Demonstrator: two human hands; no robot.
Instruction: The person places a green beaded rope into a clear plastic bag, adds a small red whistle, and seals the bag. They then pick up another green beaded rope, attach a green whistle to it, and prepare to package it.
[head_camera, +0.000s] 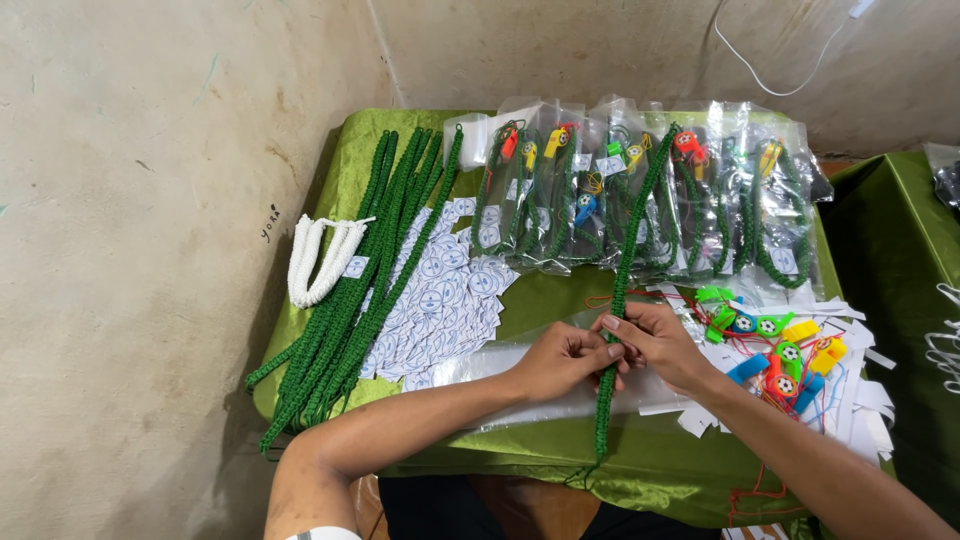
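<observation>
While my left hand (565, 358) and right hand (655, 338) each pinch the green braided cord (618, 290) over the green-draped surface (560, 300), I judge a whistle (783, 378) from the right pile gets attached next.

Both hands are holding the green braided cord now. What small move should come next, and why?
Probably reach the right hand to the loose whistles beside it. The green cord, pinched with the left hand, has an orange whistle only at its far end, and the packed cords beyond each carry one.
</observation>
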